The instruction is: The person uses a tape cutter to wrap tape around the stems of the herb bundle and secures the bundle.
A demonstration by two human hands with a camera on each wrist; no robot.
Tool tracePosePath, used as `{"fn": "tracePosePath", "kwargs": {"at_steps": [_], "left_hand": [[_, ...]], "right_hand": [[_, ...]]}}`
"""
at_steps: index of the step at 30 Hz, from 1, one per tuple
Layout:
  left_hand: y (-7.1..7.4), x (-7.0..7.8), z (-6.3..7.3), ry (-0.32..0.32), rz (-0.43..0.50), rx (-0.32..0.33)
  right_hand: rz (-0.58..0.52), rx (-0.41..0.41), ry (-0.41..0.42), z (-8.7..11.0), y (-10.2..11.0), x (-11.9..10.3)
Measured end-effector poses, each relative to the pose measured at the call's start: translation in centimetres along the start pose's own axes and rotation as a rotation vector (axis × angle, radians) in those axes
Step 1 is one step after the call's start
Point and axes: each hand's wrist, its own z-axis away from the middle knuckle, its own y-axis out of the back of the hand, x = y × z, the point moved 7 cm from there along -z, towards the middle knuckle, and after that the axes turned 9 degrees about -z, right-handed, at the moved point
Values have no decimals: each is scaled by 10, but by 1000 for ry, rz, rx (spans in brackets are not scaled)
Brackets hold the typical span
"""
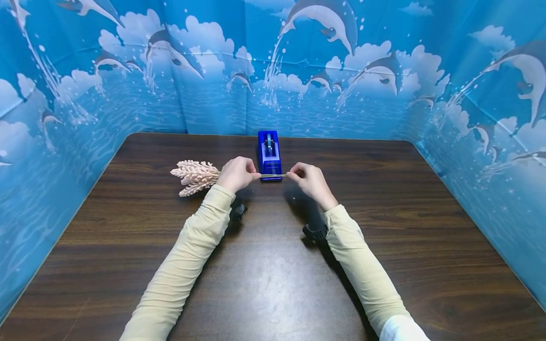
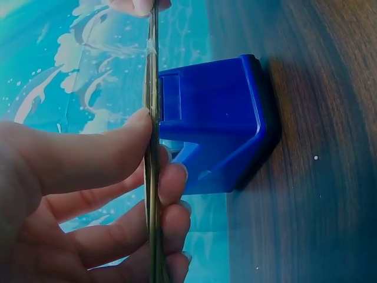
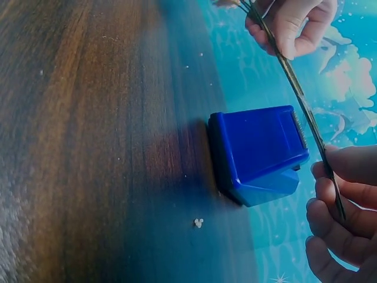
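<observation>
A bunch of pale pink dried flowers [image 1: 194, 174] lies out to the left, its thin stems [image 2: 152, 88] running level between both hands. My left hand [image 1: 236, 174] pinches the stems between thumb and fingers, below the flower heads. Near their far ends, my right hand [image 1: 312, 182] pinches the same stems with thumb and fingertips. A shiny, pale patch shows on the stems between the hands in the left wrist view. Just behind the stems stands a blue tape dispenser [image 1: 269, 161], its toothed cutting edge [image 3: 298, 131] facing up in the head view; the stems cross over its near end.
The dark wood-grain table [image 1: 273, 284] ends at the back against a blue dolphin-print curtain [image 1: 239, 104]. A small pale crumb [image 3: 198, 223] lies on the table by the dispenser. Black wrist cameras [image 1: 315, 232] hang under both sleeves.
</observation>
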Motion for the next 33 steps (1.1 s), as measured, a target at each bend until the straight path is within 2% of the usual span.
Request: {"fn": "tracePosePath", "kwargs": {"at_steps": [14,22,27,30,33], "left_hand": [[2,4,-3,-61,13,76],[3,2,-3,-70,11,71],[-3,1,-3,-55,3,25],[-9,1,-3,-32,4,-46],[-17,0,-2,-6,-11,-144]], "right_hand": [[-59,-19,2,-2,-1,0],[-16,-145,-26,-2,-13,1],[14,-146,18,-2,-14,-1],[42,-119,31,-2,-12,-1],[57,-106,24,0,-10,0]]}}
